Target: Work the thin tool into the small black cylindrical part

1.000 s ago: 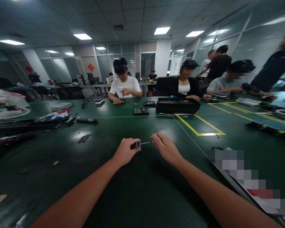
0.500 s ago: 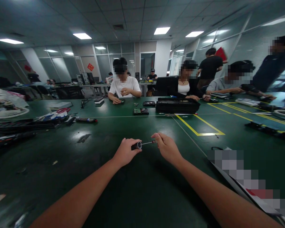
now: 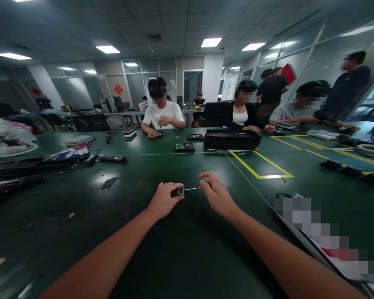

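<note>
Fingers of my left hand (image 3: pixel 164 201) are wrapped round a short black cylinder (image 3: pixel 177 191) with a silvery ring at its open end, which faces right. A thin screwdriver (image 3: pixel 191 189) lies level between my hands, its metal shaft reaching the cylinder's ringed end. Its small red handle is at the fingertips of my right hand (image 3: pixel 216 195). The right thumb is against the handle while the index finger is raised and stretched out above it. Whether the tip is inside the ring is too small to tell.
Across the green table (image 3: pixel 137 174) stands a long black casing (image 3: pixel 232 139), with a circuit board (image 3: pixel 184 147) beside it. Tools and a dark pen-like tool (image 3: pixel 113 159) lie left. A pale bag (image 3: pixel 324 245) is at right. People (image 3: pixel 163 112) sit opposite, working.
My right index finger has lifted away from the screwdriver handle and straightened. The view has shifted slightly. My left hand keeps its grip on the cylinder.
</note>
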### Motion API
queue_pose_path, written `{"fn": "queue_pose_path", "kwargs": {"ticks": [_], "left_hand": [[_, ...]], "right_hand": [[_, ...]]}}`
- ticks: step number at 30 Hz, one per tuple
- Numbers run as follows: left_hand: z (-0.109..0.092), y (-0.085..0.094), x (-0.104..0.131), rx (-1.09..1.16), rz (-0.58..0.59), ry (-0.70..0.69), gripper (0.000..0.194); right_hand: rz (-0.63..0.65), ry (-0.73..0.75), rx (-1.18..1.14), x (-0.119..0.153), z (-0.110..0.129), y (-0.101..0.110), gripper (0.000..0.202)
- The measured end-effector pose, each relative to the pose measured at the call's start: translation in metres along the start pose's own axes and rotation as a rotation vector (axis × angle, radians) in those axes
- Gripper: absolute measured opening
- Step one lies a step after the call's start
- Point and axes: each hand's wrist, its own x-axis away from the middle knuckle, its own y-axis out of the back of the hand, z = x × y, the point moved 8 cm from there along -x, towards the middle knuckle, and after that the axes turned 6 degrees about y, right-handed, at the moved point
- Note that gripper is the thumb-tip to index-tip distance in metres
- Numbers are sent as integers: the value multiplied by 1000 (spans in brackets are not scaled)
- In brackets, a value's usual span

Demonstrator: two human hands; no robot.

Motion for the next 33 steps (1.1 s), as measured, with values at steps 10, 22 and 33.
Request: {"fn": "queue_pose_path", "kwargs": {"ticks": [10, 22, 33], "left_hand": [[-4, 1, 0, -29, -10, 12, 35], [-16, 14, 0, -97, -85, -55, 34], [7, 0, -5, -98, 32, 38, 35]], "right_hand": [[-47, 14, -66, -1, -1, 1, 31], [-335, -378, -794, -2, -53, -7, 24], [-345, -185, -530, -5, -47, 7, 29]]}}
